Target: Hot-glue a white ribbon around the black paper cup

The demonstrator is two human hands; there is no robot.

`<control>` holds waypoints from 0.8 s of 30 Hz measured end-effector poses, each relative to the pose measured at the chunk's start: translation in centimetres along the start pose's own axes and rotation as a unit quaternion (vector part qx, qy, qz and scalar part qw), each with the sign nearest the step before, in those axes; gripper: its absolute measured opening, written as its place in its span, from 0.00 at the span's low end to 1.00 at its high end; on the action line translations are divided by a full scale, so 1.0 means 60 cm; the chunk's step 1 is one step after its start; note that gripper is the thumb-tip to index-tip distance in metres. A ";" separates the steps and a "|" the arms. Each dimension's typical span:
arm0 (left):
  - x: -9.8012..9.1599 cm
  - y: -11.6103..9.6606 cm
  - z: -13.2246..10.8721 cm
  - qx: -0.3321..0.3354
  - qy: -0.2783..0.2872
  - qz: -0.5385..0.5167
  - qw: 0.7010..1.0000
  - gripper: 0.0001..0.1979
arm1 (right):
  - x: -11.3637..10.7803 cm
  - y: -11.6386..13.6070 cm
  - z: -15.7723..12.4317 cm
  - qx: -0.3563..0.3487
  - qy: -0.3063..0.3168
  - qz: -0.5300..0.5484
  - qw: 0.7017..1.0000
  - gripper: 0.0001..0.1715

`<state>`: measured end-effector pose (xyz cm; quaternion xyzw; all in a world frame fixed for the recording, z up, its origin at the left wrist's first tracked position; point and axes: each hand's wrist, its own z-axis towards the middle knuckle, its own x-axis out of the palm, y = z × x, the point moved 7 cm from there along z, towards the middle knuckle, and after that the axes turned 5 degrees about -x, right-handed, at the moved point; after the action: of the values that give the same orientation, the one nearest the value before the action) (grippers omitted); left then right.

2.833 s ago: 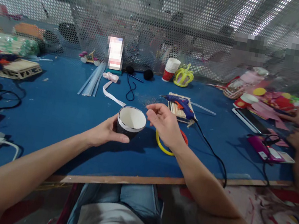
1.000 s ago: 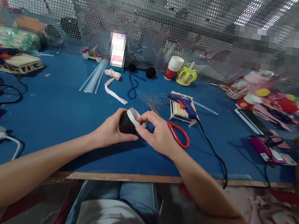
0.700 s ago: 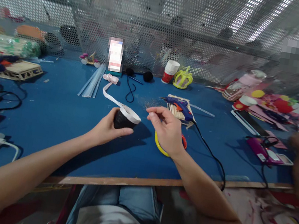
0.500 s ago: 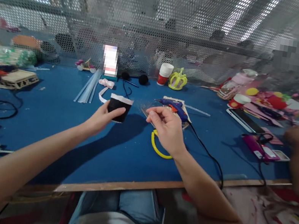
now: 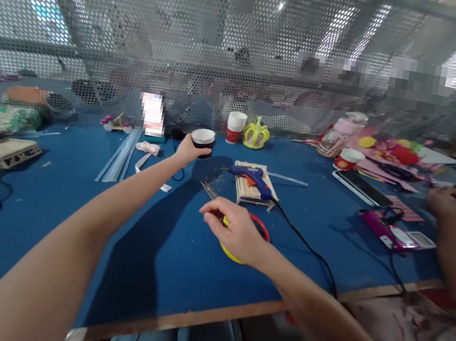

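My left hand (image 5: 188,152) is stretched forward, its fingers wrapped round a black paper cup (image 5: 201,151) with a white rim. The cup stands upright near the back of the table. Closer to me, my right hand (image 5: 237,232) hovers above scissors (image 5: 262,227) with red and yellow handles and covers their middle. Its thumb and forefinger are drawn together; whatever may be between them is too small to make out. Beyond that hand, a blue glue gun (image 5: 255,178) with a clear glue stick lies on a small rack of wooden sticks (image 5: 244,191).
Stacked paper cups (image 5: 235,128) and a yellow crown-shaped craft (image 5: 256,134) stand at the back. Glue sticks (image 5: 118,157) and white ribbon (image 5: 148,148) lie left. A phone (image 5: 361,187) and a purple device (image 5: 389,229) lie right, near another person's hands (image 5: 449,203). A mesh panel rises behind.
My left hand has carried the black cup forward, to the back of the table. My right hand has drawn lower and nearer over the scissors. The view has shifted.
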<state>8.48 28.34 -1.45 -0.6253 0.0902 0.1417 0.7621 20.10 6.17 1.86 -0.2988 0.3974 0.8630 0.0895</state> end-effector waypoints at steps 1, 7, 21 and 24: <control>0.013 0.004 0.008 0.002 0.003 0.009 1.000 0.32 | 0.006 -0.004 -0.002 -0.001 0.002 0.004 1.000 0.06; 0.067 0.045 0.033 0.018 0.049 0.087 0.995 0.33 | 0.022 -0.015 -0.013 -0.002 0.023 0.023 0.999 0.06; 0.051 0.065 0.055 0.072 0.103 0.191 0.973 0.38 | 0.030 -0.010 -0.027 0.001 0.080 0.007 0.997 0.14; 0.042 0.050 0.049 0.097 0.108 0.199 0.969 0.46 | 0.028 -0.010 -0.026 0.001 0.077 0.001 0.997 0.14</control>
<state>9.76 32.03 -4.43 -0.5294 0.3077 0.2125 0.7615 19.69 5.29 -0.31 -0.3641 0.4039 0.8372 0.0583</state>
